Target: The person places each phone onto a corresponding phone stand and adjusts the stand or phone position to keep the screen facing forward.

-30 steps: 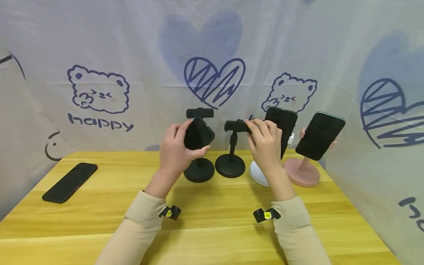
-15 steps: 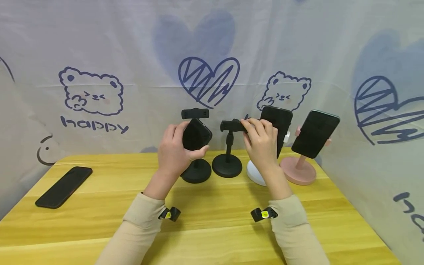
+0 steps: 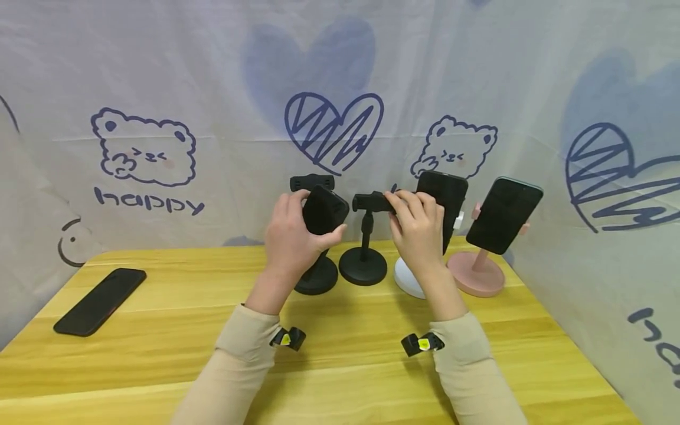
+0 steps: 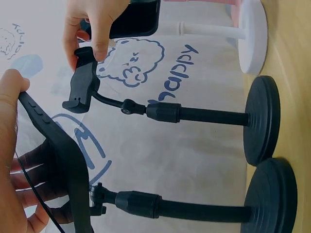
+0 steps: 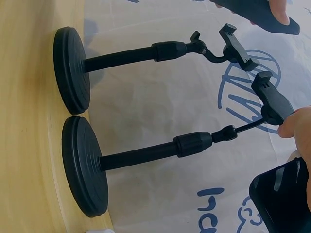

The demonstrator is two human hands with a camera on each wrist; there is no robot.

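Note:
My left hand grips a black phone by its edges, tilted, thumb on the near side. Behind that phone stands a black phone stand, its clamp showing above. To its right is a second black phone stand. My right hand pinches the right end of this stand's clamp. In the left wrist view the clamp has nothing between its ends, and the held phone is apart from it. In the right wrist view the left stand's clamp holds nothing.
Right of the black stands, a white stand holds a dark phone, partly behind my right hand. Farther right a pink stand holds another phone. A black phone lies flat at the table's left. A patterned cloth hangs behind.
My left hand has moved slightly right with the phone, closer to the second stand's clamp. The right hand keeps its pinch on the clamp. The head view has shifted a little.

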